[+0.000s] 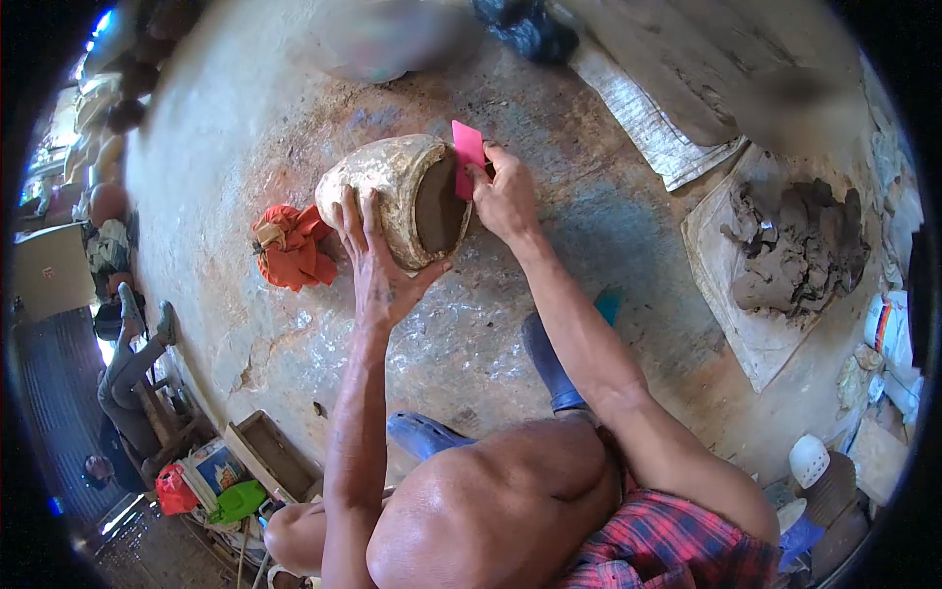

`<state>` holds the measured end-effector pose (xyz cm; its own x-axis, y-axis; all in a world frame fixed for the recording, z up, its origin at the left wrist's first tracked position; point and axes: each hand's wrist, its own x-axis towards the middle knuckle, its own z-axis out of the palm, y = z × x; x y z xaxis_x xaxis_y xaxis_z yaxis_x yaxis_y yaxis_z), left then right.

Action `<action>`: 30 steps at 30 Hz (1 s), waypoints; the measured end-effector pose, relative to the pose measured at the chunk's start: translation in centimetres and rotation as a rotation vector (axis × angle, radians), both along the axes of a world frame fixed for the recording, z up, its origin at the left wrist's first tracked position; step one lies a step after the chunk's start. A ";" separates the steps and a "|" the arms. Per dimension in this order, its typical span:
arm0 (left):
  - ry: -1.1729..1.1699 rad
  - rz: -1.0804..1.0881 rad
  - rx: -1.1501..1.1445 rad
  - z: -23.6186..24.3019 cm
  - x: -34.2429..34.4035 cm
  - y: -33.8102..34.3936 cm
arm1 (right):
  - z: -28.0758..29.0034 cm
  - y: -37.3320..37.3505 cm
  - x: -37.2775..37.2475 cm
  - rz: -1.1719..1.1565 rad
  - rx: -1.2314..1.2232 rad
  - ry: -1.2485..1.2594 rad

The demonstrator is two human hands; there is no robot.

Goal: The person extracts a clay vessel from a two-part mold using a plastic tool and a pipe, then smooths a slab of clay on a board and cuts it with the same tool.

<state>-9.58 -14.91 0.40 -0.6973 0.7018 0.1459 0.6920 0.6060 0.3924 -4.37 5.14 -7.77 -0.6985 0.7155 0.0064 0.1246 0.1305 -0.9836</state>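
A rounded, off-white, stained mould (378, 182) with brown clay (440, 208) lining its mouth lies tilted, its opening turned to the right. My left hand (378, 260) grips it from the near side, fingers spread over the outer wall and thumb along the lower rim. Pinched in my right hand (505, 196) is a flat pink scraper (467, 157), held at the upper right edge of the mouth. The scraper's lower end overlaps the rim; whether it touches the clay cannot be told. Just left of the mould sits a bunched orange cloth or bag (292, 245).
Dark wet clay (800, 245) lies heaped on a pale sheet (711, 236) at the right. A wooden box (275, 456) and a green item (237, 501) are at lower left. Beyond them another person's legs (132, 378) show. A black plastic bag (525, 27) lies at the far side.
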 end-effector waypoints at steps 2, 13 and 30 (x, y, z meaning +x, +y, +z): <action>0.012 -0.001 -0.020 0.1 -0.3 0.3 | 0.0 -0.3 -0.3 -0.003 -0.026 0.035; 0.038 -0.014 -0.040 0.3 -0.6 0.6 | 3.9 -2.6 1.3 0.156 -0.052 0.302; 0.039 -0.001 -0.006 0.2 -0.4 0.8 | 0.9 -1.1 5.7 0.585 0.498 0.318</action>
<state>-9.96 -14.12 0.64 -0.6906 0.7034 0.1681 0.7071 0.6077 0.3615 1.37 4.04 -6.84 -0.8683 0.0986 0.4861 -0.3726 0.5172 -0.7705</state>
